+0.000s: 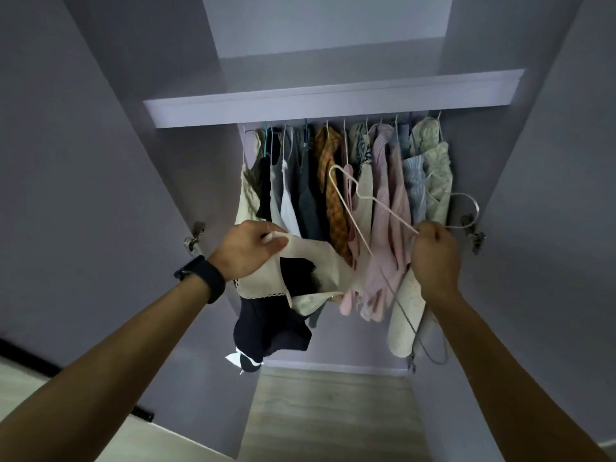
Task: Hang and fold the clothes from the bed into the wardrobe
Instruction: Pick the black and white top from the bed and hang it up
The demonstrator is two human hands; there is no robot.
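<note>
My left hand (248, 250) grips the top of a cream and dark navy garment (286, 295), which hangs in front of the open wardrobe. My right hand (433, 255) holds a thin pink wire hanger (353, 195) near its neck, tilted up to the left, with the hook (466, 208) curving out to the right. A second grey hanger (426, 345) dangles below that hand. Behind both hands, several garments hang on a row of hangers (350, 168) under the wardrobe shelf (333, 98).
Both lilac wardrobe doors stand open, left door (100, 195) and right door (550, 228), with metal hinges at hand height. The wardrobe floor (333, 411) is pale wood. A higher compartment (326, 45) lies above the shelf.
</note>
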